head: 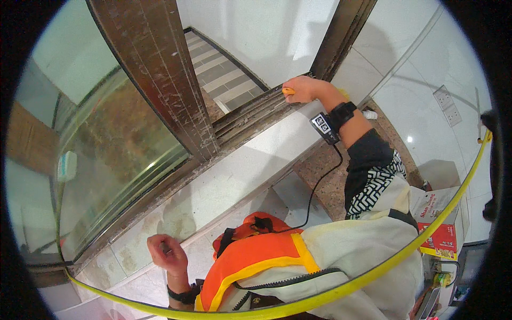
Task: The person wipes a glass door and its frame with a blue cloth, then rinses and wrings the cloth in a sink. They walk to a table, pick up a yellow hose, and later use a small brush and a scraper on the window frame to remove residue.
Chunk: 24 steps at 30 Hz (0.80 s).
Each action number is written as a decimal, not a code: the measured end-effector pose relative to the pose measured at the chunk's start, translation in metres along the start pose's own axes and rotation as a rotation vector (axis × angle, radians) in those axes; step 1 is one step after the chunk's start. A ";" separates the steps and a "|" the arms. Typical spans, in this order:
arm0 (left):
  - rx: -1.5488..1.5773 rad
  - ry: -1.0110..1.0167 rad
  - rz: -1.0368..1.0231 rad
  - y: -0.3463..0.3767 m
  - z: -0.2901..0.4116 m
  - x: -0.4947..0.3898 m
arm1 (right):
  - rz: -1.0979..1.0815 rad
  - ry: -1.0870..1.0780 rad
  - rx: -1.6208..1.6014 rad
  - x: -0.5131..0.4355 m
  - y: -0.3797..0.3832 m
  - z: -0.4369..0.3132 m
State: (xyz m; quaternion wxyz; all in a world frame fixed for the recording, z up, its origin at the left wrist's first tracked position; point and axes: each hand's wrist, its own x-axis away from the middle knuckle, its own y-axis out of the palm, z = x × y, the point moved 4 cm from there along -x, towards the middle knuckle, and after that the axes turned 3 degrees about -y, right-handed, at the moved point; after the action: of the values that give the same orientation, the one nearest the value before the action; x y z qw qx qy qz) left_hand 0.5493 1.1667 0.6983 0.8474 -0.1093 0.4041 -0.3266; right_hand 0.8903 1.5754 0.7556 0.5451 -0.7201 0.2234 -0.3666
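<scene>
My right hand [301,89] is closed around a tool with an orange handle [288,91], low over the right end of the window's sliding track [256,108]. Yellow material shows behind the wrist; whether it belongs to the same tool I cannot tell. My left hand [168,252] is curled near the inner edge of the white tiled sill [236,176]. Something small and dark shows inside its fingers, too unclear to name. The brown metal frame [160,72] of the window, scratched and dusty, stands left of the uncovered track.
A glass pane [116,132] fills the window's left side. A white and red carton [440,224] stands at the right, below wall sockets [447,105]. A black cable [314,192] runs from a wrist-worn device to my front. A yellow band [360,284] crosses the lower view.
</scene>
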 end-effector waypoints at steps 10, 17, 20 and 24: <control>-0.165 0.166 -0.011 0.010 0.002 -0.004 | -0.107 -0.113 0.070 -0.006 -0.008 -0.008; -0.139 0.140 0.002 0.011 0.000 -0.003 | -0.110 -0.043 -0.023 0.006 -0.026 -0.015; -0.183 0.148 0.002 0.012 -0.001 -0.003 | -0.124 0.033 -0.186 0.029 -0.030 -0.012; -0.229 0.185 0.010 0.012 0.001 -0.003 | -0.073 0.143 -0.775 0.074 -0.024 -0.010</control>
State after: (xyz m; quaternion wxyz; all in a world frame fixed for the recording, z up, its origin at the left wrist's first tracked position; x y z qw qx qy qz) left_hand 0.5546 1.1774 0.6954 0.7901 -0.1726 0.5157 -0.2829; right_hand 0.9276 1.5230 0.8004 0.2027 -0.8525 0.3570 -0.3235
